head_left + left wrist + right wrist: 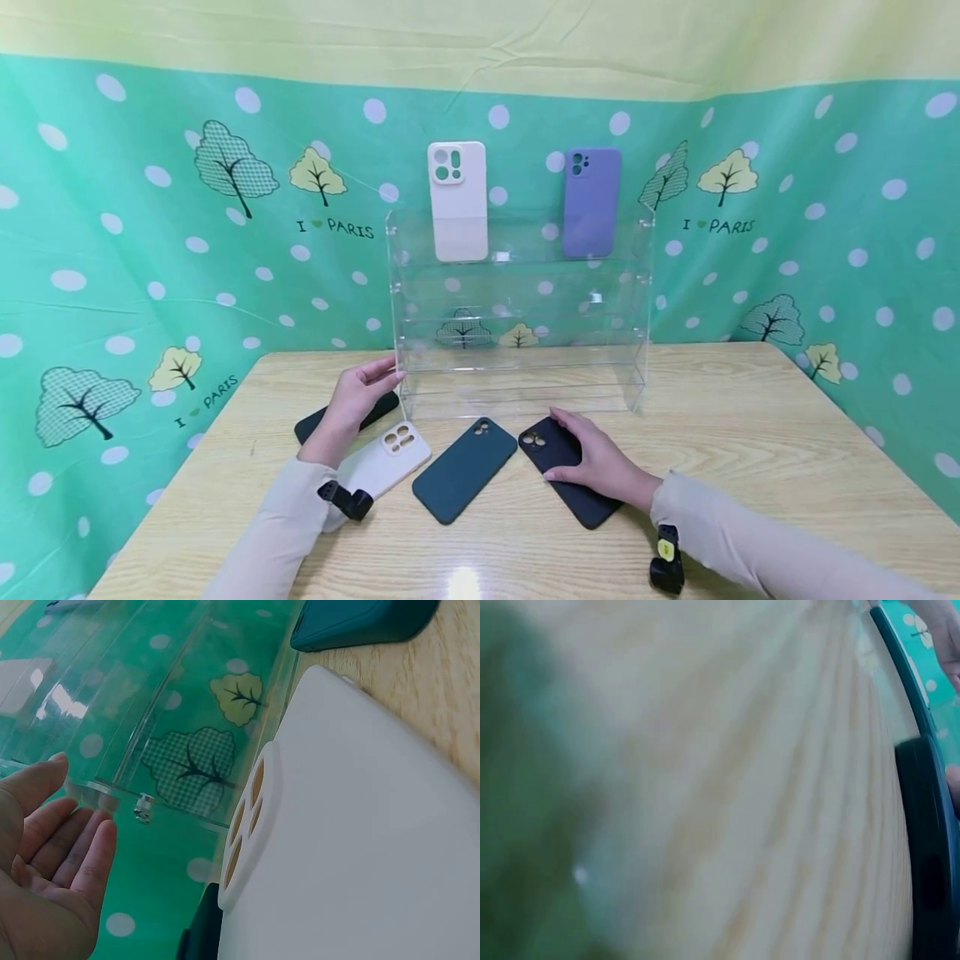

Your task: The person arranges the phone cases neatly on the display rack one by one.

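Observation:
My left hand (360,400) is at the left side panel of a clear acrylic display stand (517,357), thumb in front and fingers loosely extended by the edge. In the left wrist view this hand (56,862) shows a gap between thumb and fingers. My right hand (596,458) spans a black phone case (573,492) lying on the table, thumb at its left edge and fingers at its far edge. Beside it lies a dark green phone case (465,471). A white phone case (375,462) lies partly under my left forearm, and another black case (385,406) lies behind it.
On the stand's top tier, a white phone case (461,204) stands at left and a purple one (592,202) at right. Behind the wooden table (735,450) hangs a green polka-dot curtain (750,292). The right wrist view is largely blurred tabletop.

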Motion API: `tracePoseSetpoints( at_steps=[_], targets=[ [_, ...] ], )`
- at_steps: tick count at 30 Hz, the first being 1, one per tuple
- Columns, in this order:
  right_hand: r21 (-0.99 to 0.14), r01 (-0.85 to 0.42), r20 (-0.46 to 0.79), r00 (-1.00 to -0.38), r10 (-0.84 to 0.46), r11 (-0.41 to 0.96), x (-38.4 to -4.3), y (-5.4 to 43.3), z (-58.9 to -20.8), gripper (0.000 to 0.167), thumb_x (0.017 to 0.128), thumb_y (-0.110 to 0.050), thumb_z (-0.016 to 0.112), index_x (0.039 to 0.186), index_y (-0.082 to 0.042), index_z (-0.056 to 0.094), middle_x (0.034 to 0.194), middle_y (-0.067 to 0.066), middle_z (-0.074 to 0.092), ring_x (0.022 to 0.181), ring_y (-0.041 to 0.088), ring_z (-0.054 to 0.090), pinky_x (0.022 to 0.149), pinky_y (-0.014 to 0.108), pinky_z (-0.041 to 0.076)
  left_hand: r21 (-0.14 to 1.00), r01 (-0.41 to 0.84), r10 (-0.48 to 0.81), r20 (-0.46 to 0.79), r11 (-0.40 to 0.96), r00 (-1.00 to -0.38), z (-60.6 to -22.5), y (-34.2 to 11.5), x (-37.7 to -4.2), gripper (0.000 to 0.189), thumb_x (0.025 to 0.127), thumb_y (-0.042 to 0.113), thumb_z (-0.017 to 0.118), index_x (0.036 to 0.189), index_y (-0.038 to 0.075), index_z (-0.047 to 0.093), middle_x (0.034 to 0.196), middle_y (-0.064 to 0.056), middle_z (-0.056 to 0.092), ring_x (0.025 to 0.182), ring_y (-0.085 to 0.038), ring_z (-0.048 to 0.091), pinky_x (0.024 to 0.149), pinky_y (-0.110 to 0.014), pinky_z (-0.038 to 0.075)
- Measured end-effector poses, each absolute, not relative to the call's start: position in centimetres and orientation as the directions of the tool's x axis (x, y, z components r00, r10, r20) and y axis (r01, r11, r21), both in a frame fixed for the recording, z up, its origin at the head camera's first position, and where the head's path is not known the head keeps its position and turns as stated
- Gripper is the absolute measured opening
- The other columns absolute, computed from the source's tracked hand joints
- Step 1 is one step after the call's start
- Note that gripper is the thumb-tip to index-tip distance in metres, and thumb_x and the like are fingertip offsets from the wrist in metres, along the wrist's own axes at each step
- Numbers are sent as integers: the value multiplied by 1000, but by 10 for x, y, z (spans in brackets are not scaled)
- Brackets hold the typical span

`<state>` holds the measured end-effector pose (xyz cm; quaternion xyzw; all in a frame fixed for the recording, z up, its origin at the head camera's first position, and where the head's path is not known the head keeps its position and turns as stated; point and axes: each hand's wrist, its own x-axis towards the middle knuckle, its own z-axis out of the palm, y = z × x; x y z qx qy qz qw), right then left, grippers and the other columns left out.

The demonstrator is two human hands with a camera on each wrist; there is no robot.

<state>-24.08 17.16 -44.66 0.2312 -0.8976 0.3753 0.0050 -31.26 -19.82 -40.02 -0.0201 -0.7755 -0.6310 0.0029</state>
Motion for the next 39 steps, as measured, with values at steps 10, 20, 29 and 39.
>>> tracePoseSetpoints(
  at_steps=[10,20,29,39],
  targets=[
    [-678,-303,91,-939,-333,670,-242,172,-447,100,70,-44,81,146,-2,31,144,20,39,130,37,39,103,51,37,979,50,32,45,199,-998,-400,-199,-313,53,87,28,68,132,4,53,130,-15,57,114,-15,58,105,-39,38],
    [-744,-286,76,-934,-350,603,-246,171,-444,96,71,-38,82,146,-4,31,148,18,34,134,38,31,106,54,30,976,57,36,50,208,-998,-397,-200,-312,50,90,25,66,132,3,53,131,-17,55,115,-18,57,103,-38,41],
    [-759,-311,109,-927,-360,572,-246,169,-445,98,71,-34,83,147,-5,29,149,17,32,135,36,32,106,52,31,978,46,30,41,202,-999,-397,-200,-311,49,89,24,67,132,3,53,129,-16,57,109,-10,60,103,-37,41],
    [-750,-241,145,-969,-202,616,-244,169,-441,77,77,-26,79,140,-2,43,134,19,52,118,34,52,94,45,46,977,45,21,41,208,-999,-399,-199,-312,47,89,22,67,130,2,55,127,-18,58,110,-14,59,104,-38,40]
  ],
)
